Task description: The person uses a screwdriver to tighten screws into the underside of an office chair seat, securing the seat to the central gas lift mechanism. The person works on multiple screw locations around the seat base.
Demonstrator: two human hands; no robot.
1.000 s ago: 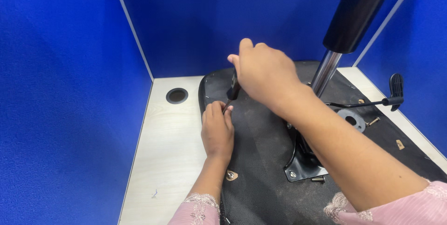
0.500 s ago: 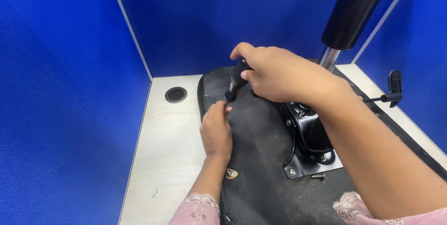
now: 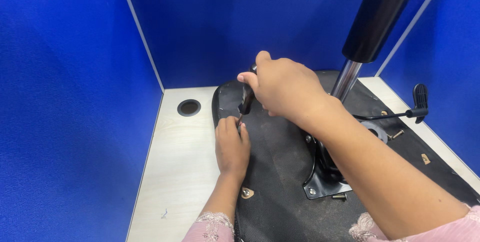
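Right hand (image 3: pixel 282 89) is wrapped tight round the black screwdriver (image 3: pixel 247 98) handle, upright at 12 o'clock of the left hand (image 3: pixel 231 144). I judge the tool light, rigid, prone to slip off the head; best gripped high on the handle. Left fingertips (image 3: pixel 235 124) pinch at the tip, pressed to the upturned chair seat (image 3: pixel 280 182), which looks heavy and stiff under soft fabric. Screw itself hidden by fingers; gas cylinder (image 3: pixel 376 19) cut off at top.
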